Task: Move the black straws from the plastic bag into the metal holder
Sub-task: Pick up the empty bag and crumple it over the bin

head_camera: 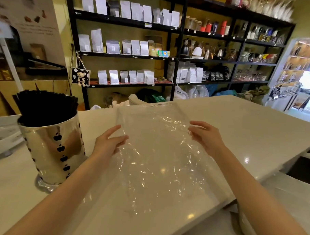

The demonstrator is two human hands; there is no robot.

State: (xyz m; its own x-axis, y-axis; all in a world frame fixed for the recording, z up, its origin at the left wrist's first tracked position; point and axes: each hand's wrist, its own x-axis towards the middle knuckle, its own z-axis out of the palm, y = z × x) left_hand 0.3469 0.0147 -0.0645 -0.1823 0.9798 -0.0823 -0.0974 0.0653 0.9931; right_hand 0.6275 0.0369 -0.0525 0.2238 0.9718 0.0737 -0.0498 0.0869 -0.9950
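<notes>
A clear, crinkled plastic bag is spread above the white counter with no straws visible inside it. My left hand pinches its left edge and my right hand pinches its right edge, holding it stretched between them. To the left stands the shiny metal holder with dark cut-out holes. A thick bundle of black straws stands upright in it, fanning out above the rim.
The white counter runs from the front to the far right, with its edge at the lower right. Black shelves with white pouches, kettles and jars fill the back wall. A white object sits at the far left edge.
</notes>
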